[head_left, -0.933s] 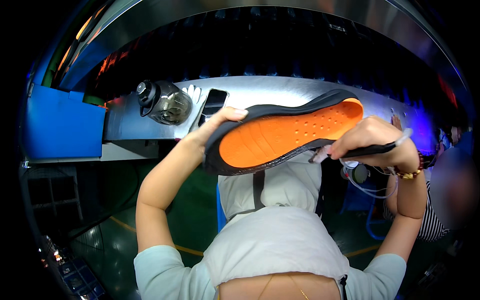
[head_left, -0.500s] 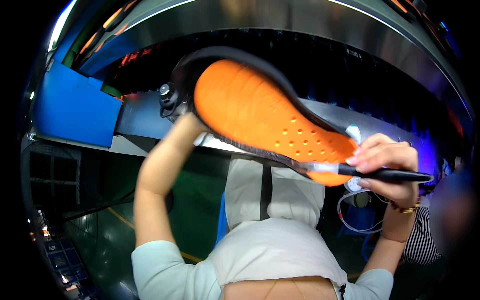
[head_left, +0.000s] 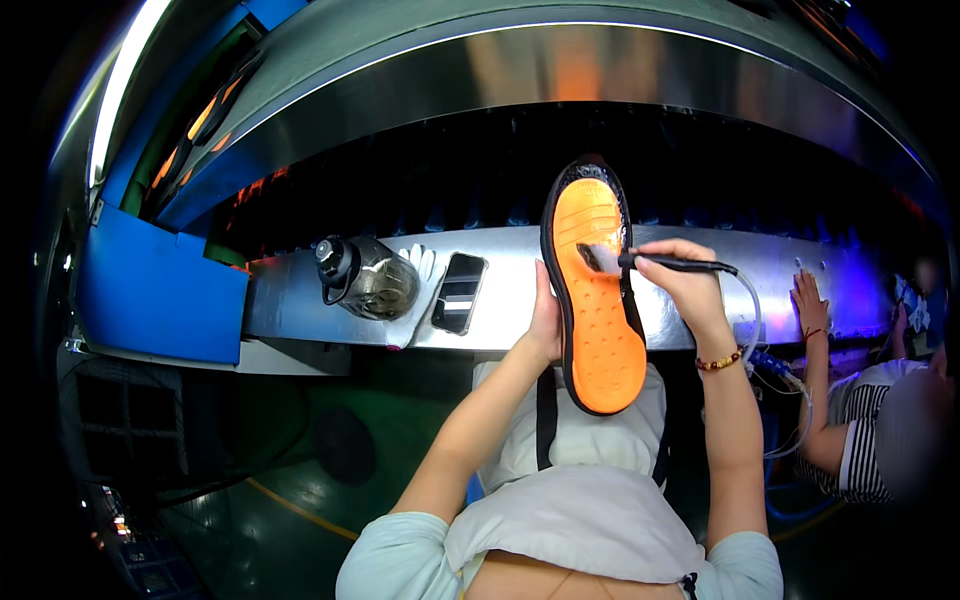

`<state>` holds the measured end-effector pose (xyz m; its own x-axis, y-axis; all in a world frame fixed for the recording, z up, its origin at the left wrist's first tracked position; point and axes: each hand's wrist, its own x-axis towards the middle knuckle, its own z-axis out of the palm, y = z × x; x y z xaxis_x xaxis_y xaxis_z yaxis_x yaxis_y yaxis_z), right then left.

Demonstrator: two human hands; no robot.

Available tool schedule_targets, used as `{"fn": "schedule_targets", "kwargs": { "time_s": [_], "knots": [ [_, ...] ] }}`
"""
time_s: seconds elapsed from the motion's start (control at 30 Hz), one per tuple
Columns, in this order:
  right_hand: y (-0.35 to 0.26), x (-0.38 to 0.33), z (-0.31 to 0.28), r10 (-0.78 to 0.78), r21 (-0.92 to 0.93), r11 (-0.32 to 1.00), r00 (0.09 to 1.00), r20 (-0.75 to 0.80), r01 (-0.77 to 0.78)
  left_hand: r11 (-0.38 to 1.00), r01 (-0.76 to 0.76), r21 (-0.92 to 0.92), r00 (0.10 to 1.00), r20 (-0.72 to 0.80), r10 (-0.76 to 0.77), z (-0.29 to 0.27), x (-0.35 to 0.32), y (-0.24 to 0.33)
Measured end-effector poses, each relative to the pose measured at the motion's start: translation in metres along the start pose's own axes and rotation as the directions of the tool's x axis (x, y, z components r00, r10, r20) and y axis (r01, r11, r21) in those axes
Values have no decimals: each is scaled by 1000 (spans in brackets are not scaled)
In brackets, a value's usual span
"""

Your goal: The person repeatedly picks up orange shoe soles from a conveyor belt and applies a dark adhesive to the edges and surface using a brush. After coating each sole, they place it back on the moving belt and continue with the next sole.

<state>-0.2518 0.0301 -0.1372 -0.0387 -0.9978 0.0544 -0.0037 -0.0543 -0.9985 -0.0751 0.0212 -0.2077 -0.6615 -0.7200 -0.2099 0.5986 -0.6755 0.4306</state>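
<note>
An orange shoe sole with a black raised rim is held upright over my lap, its dimpled end toward me. My left hand grips its left edge; the fingers behind it are hidden. A black-handled brush sits in my right hand, pinched like a pen. Its pale, dark-tipped bristles lie against the upper part of the orange surface. From the back end of the handle a clear tube curves down. Wet-looking gloss shows along the upper right rim of the sole.
On the metal ledge at left stand a dark bottle, white gloves and a phone. A blue machine panel borders the left. To the right, a co-worker's hand rests on the ledge.
The sole has swung from slanting across my view to upright and sits lower. My left hand has come down to its side. The brush has moved from the dimpled end to the upper part.
</note>
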Motion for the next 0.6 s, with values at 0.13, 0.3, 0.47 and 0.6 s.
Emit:
{"fn": "schedule_targets", "kwargs": {
  "time_s": [0.13,0.3,0.47,0.6],
  "knots": [
    [-7,0,29,-270,-127,951,958,96,281,989,-94,116,990,-94,105,17,-11,2],
    [-18,-64,40,-392,-427,688,796,462,587,959,-232,164,962,-106,251,9,-32,26],
    [-44,-43,18,-241,-41,962,915,323,268,953,-289,94,950,-97,297,34,-48,25],
    [-54,-19,32,-154,3,987,947,282,159,938,-344,44,939,20,343,49,-49,15]
  ]
}}
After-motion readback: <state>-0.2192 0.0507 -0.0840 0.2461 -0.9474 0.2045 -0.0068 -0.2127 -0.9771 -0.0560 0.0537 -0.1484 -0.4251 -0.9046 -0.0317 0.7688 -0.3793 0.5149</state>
